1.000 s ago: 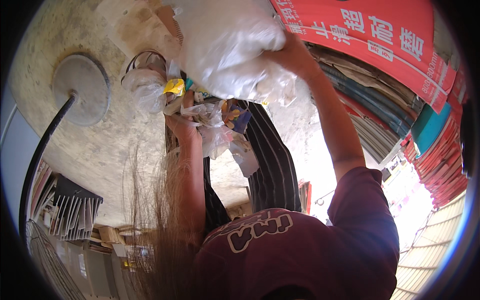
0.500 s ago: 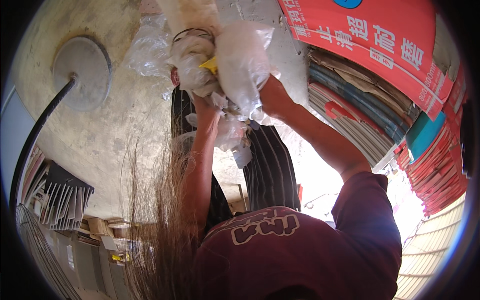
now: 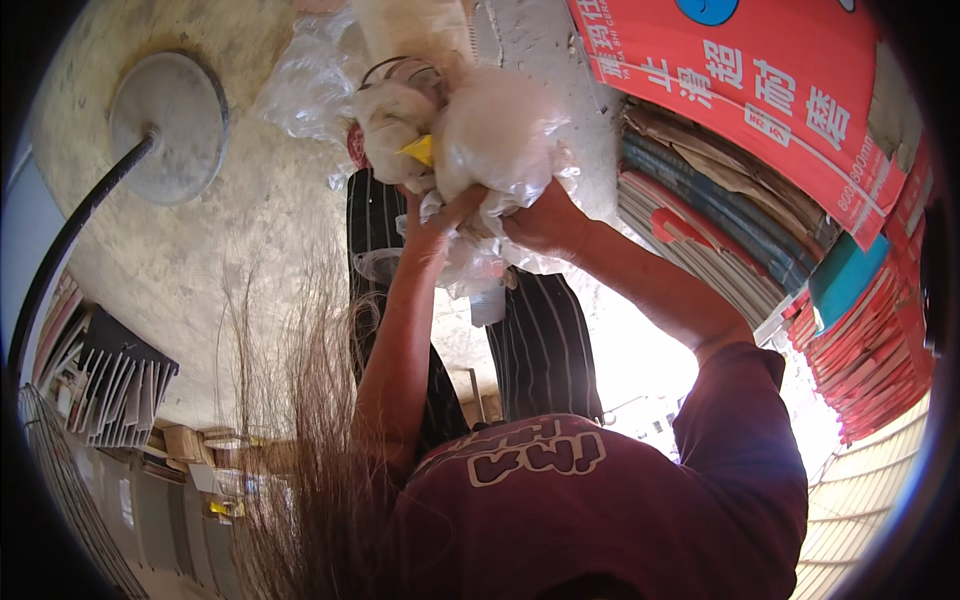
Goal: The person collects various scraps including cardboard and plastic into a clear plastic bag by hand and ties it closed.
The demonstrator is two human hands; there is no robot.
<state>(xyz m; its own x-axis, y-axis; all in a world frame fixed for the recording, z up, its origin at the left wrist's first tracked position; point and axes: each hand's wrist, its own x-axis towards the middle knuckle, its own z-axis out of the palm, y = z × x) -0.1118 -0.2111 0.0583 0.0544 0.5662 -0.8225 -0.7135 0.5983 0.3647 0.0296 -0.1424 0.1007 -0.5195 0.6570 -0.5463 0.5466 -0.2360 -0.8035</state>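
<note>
Both my hands grip a bulging, translucent white plastic bag (image 3: 497, 130) in front of my knees. My left hand (image 3: 440, 218) is closed on its gathered lower part, partly hidden by the crumpled film. My right hand (image 3: 547, 222) pinches the bag's lower right side, close to the left one. Against the bag's left side lies another bundle of clear plastic (image 3: 392, 118) with a yellow scrap (image 3: 418, 151) showing on it. Loose crumpled film (image 3: 487, 300) hangs below my hands, between my striped trouser legs. What the bag holds cannot be made out.
A round grey base (image 3: 168, 128) with a black pole stands on the floor at left. More clear film (image 3: 312, 80) lies beyond the bundle. Stacked flat boards and a red printed carton (image 3: 740, 90) line the right side. Thin panels (image 3: 125, 385) stand at lower left.
My right hand has moved down and left, closer to my left hand. The bag has become rounder and puffier, its lower part gathered between my hands.
</note>
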